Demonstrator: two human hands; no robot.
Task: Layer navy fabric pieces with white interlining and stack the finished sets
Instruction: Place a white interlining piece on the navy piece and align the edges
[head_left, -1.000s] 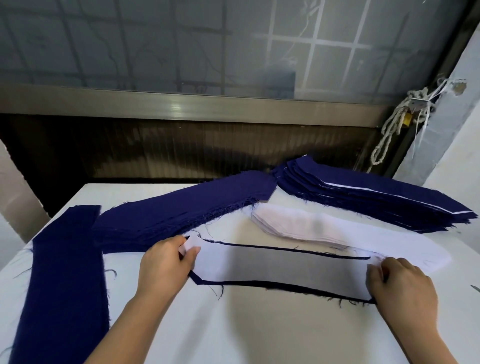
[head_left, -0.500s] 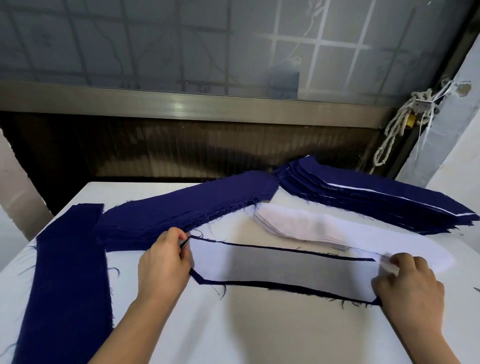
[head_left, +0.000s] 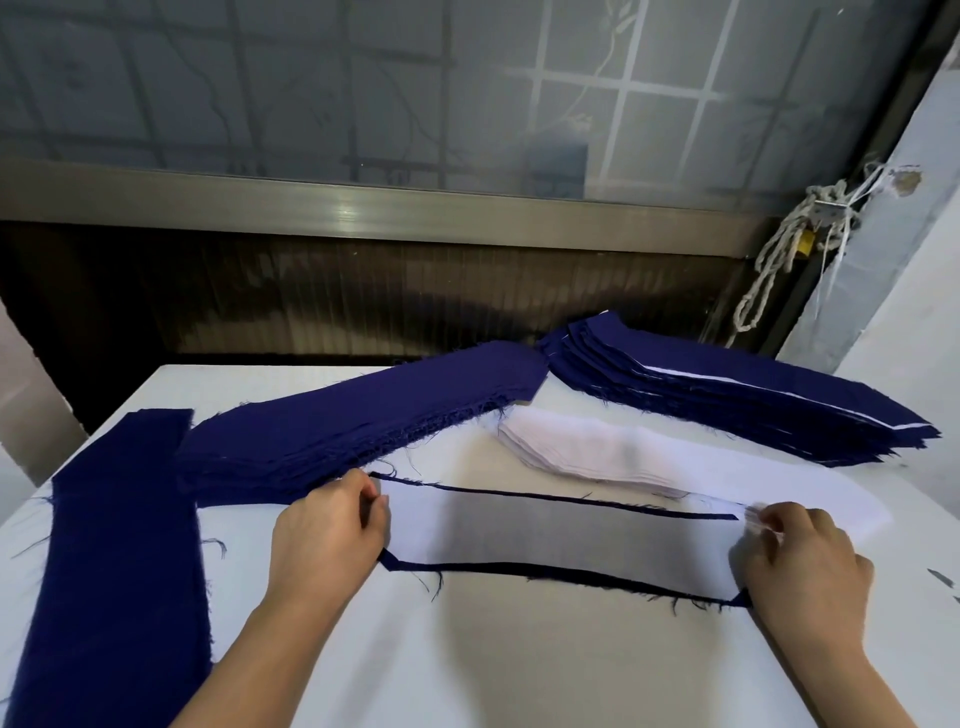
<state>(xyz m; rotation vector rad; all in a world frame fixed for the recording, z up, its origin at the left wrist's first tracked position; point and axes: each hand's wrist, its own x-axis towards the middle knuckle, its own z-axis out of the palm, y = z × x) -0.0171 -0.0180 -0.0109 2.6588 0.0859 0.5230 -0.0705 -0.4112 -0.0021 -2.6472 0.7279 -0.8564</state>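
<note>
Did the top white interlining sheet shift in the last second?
Yes. The left end of the white interlining sheet slid right against the unmoved navy piece beneath, uncovering its far-left corner by the left hand.

A second ago the left tip of the white interlining (head_left: 561, 535) stuck out past the thumb of the left hand (head_left: 324, 530). Now that tip is drawn in within the corner of the navy piece (head_left: 467, 566), and the hand has closed over the end. The right hand (head_left: 805, 561) has slid slightly towards the right of the frame, and its fingers (head_left: 761, 522) are blurred at the interlining's right end.
</note>
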